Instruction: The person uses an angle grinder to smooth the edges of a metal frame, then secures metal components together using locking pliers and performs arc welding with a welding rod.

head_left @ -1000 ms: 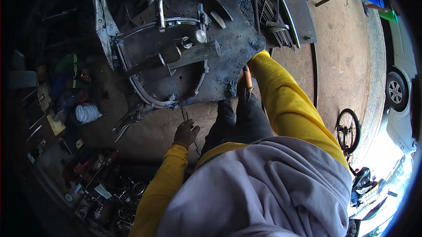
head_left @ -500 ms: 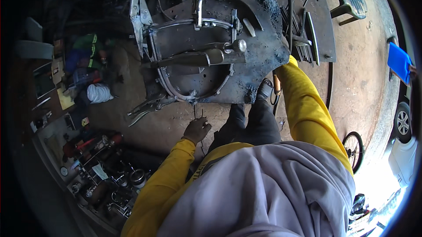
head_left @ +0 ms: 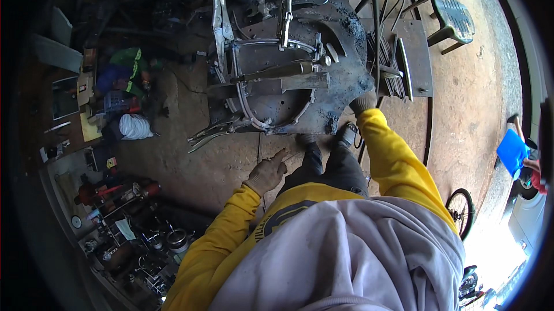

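My left hand (head_left: 267, 175), in a dark work glove, hangs in front of the bench with at least one finger stretched out and nothing visible in it. My right hand (head_left: 363, 102), also gloved, is at the right front corner of the steel plate (head_left: 346, 74); its fingers are hidden. On the plate lies a rounded metal frame (head_left: 245, 100) of bent rod. Locking pliers (head_left: 221, 22) grip its left side, another clamp (head_left: 287, 19) its far side, and more pliers (head_left: 216, 133) its near left. A hammer-like tool (head_left: 271, 72) lies across the frame, beside a flat metal bar (head_left: 306, 81).
Thin metal rods (head_left: 389, 74) lie on a side plate at right, with black cables hanging nearby. Beyond stand a plastic stool (head_left: 454, 18) and a bicycle wheel (head_left: 460, 213). A person (head_left: 124, 71) crouches at left by a white bundle (head_left: 135, 126). Machine parts (head_left: 176, 239) cover the lower left.
The view has shifted, so the bench sits further right. My right hand, hidden earlier beyond the plate's corner, now shows; the orange-brown handle beneath it is no longer visible. My left hand has come up slightly.
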Action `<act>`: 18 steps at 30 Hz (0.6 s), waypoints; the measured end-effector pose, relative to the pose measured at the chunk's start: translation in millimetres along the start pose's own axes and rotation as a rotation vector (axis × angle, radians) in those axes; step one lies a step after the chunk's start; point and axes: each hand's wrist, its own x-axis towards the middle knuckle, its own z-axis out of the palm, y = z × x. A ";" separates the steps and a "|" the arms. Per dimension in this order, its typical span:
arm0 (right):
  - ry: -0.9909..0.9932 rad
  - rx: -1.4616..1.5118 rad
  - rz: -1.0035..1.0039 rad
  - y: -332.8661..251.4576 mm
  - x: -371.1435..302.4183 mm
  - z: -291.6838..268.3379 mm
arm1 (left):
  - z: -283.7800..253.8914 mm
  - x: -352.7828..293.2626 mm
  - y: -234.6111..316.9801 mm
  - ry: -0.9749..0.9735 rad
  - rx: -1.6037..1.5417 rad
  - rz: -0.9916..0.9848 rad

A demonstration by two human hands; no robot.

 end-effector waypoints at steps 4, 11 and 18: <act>-0.073 0.138 -0.021 -52.9 -60.0 -108.8 | -40.1 -6.8 20.0 0.021 -0.306 -0.111; 0.084 0.757 0.150 -46.8 -145.9 -197.2 | -113.7 -15.5 67.7 0.348 -0.198 0.184; -0.319 0.326 -0.568 -190.4 -125.5 -343.0 | -194.2 -8.0 146.1 0.558 0.034 0.606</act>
